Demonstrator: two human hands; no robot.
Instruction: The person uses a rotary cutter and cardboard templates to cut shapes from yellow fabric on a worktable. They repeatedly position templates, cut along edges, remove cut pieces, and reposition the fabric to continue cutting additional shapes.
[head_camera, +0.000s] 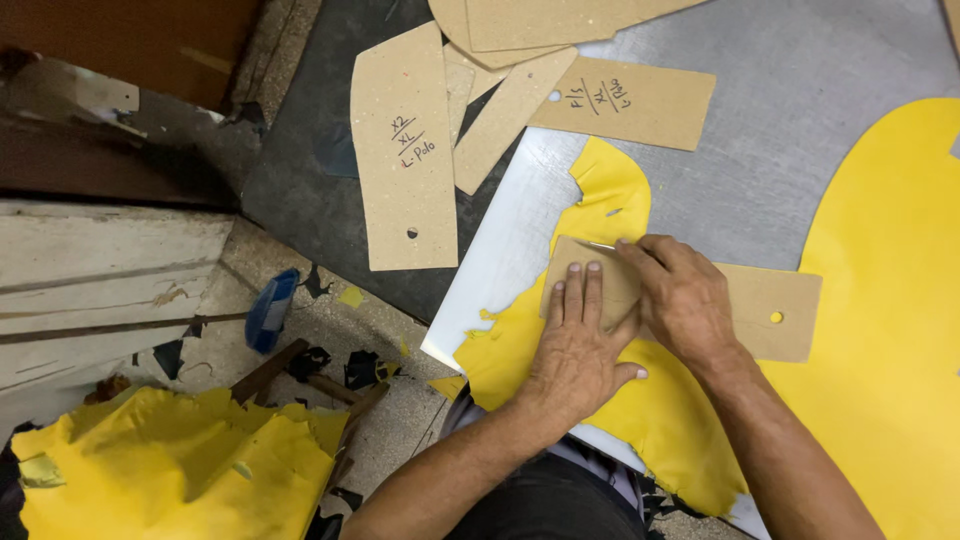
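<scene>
Cardboard pattern (760, 310) on yellow leather (880, 330): left hand (580, 350) flat, fingers spread, pinning it; right hand (680, 295) fingers closed on blade (598, 245). Tracing cut under way; next calls for steady edge-following.

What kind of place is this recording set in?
Probably a leather or garment cutting workshop: cardboard pattern templates lie on the metal-topped table, yellow sheet material is spread there, and offcuts litter the floor.

Matt cardboard template (770, 310), smooth yellow leather (880, 300), dull metal tabletop (790, 110)
</scene>
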